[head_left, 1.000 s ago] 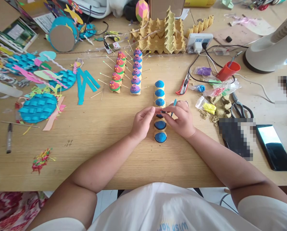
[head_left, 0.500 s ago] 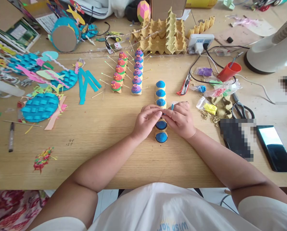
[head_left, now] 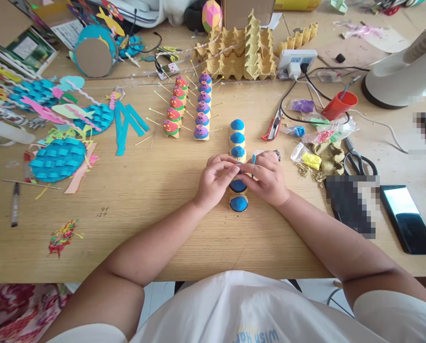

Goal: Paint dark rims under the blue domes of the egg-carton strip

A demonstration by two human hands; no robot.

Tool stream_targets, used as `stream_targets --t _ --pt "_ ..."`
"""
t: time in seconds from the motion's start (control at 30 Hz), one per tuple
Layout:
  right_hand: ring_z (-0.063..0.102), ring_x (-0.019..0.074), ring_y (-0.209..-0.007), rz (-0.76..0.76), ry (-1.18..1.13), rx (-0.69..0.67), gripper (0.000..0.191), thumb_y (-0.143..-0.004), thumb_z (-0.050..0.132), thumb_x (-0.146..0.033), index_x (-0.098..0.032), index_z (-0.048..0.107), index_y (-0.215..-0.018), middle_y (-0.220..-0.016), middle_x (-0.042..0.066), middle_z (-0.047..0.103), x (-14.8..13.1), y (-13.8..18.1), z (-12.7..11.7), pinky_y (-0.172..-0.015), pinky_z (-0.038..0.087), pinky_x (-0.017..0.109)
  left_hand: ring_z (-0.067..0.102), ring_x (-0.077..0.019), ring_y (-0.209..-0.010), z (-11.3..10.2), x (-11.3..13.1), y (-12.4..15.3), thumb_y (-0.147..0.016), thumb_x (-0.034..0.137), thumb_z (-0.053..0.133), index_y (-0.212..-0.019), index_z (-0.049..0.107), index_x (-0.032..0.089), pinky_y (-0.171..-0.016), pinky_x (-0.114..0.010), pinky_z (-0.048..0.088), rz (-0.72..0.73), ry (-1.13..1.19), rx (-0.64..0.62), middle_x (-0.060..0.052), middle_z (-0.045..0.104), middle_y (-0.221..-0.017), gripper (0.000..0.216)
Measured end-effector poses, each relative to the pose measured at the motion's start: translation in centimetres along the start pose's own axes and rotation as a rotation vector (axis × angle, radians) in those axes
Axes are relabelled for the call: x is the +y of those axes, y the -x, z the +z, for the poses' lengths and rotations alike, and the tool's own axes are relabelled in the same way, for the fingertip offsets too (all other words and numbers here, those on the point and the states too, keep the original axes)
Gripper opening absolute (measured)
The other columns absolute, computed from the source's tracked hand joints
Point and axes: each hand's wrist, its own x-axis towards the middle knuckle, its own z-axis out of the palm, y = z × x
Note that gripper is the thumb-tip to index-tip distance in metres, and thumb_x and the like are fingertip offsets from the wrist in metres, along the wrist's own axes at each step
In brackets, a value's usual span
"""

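A strip of egg-carton cups [head_left: 238,205] topped with blue clay lies lengthwise in front of me. The two nearest cups have a dark rim around the blue. My left hand [head_left: 218,181] is closed over the middle of the strip, thumb and fingers pinched together. From the other side my right hand [head_left: 266,177] meets it, fingertips also pinched. Whatever sits between the fingertips is small and mostly hidden. A small blue piece [head_left: 253,158] shows at the right hand's fingers. The cup under both hands is covered.
Two finished-looking carton caterpillars, one red and green [head_left: 173,114], one purple [head_left: 203,112], stand at the back left. A utility knife [head_left: 272,126], clay packets [head_left: 311,161], scissors [head_left: 359,159] and a phone [head_left: 409,219] lie to the right. Blue woven paper [head_left: 58,159] lies left.
Both hands stay over the same cup, with only slight finger movement. A dark object shows more beside the right hand's knuckles. The whole view has shifted a little.
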Motion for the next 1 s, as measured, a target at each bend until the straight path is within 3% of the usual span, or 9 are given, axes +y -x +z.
stream_targets --t 0.17,0.3,0.47,0.7,0.8,0.9,1.0 --pt "0.058 0.0218 -0.078 0.092 -0.014 -0.015 0.018 -0.106 0.064 -0.036 -0.029 0.079 -0.114 -0.082 0.002 0.069 -0.5 -0.4 -0.4 -0.081 0.041 0.043 0.069 -0.0257 -0.121 0.0 0.2 0.0 -0.103 0.074 0.061 -0.090 0.086 0.028 -0.118 -0.045 0.048 -0.004 -0.033 0.012 -0.008 0.080 -0.113 0.054" --pt "0.056 0.0212 -0.076 0.142 -0.047 0.008 0.019 -0.107 0.061 -0.037 -0.025 0.074 -0.100 -0.078 0.002 0.066 -0.7 -0.8 -0.8 -0.080 0.041 0.043 0.069 -0.0253 -0.121 0.1 0.4 0.0 -0.105 0.070 0.061 -0.095 0.086 0.028 -0.116 -0.043 0.049 0.003 -0.027 0.025 -0.008 0.080 -0.113 0.050" --pt "0.051 0.0193 -0.071 0.143 -0.048 -0.021 0.036 -0.109 0.059 -0.043 -0.024 0.064 -0.078 -0.070 0.000 0.057 -0.5 -0.9 -0.6 -0.075 0.036 0.041 0.069 -0.0256 -0.120 0.3 0.5 0.1 -0.106 0.063 0.065 -0.095 0.086 0.027 -0.114 -0.043 0.050 0.013 -0.032 0.031 -0.008 0.079 -0.112 0.043" --pt "0.062 0.0211 -0.079 0.208 -0.090 -0.021 0.027 -0.108 0.059 -0.043 -0.024 0.069 -0.092 -0.082 0.003 0.070 -0.7 -0.9 -0.6 -0.079 0.043 0.041 0.069 -0.0256 -0.121 0.2 0.1 0.1 -0.106 0.062 0.064 -0.096 0.085 0.027 -0.115 -0.043 0.050 0.007 -0.022 0.029 -0.008 0.079 -0.112 0.042" --pt "0.067 0.0212 -0.084 0.343 -0.213 0.073 0.028 -0.111 0.057 -0.047 -0.025 0.066 -0.097 -0.089 0.004 0.073 -0.5 -1.0 -0.6 -0.081 0.050 0.040 0.069 -0.0253 -0.121 0.2 0.0 0.0 -0.107 0.062 0.063 -0.095 0.085 0.027 -0.117 -0.043 0.048 0.009 -0.015 0.048 -0.007 0.080 -0.111 0.043" --pt "0.071 0.0200 -0.088 0.506 -0.432 0.268 0.027 -0.110 0.059 -0.051 -0.026 0.066 -0.100 -0.093 0.003 0.073 0.0 -2.0 -1.0 -0.083 0.056 0.039 0.069 -0.0253 -0.120 0.2 0.0 0.0 -0.107 0.063 0.062 -0.094 0.084 0.027 -0.117 -0.044 0.048 0.005 -0.012 0.062 -0.006 0.081 -0.110 0.044" --pt "0.075 0.0189 -0.088 0.582 -0.709 0.494 0.024 -0.104 0.071 -0.049 -0.027 0.069 -0.093 -0.093 0.001 0.074 -0.4 -4.0 -3.5 -0.089 0.061 0.040 0.070 -0.0255 -0.120 0.4 -0.1 0.0 -0.106 0.066 0.062 -0.095 0.084 0.027 -0.117 -0.044 0.049 0.011 -0.011 0.070 -0.007 0.080 -0.110 0.047"
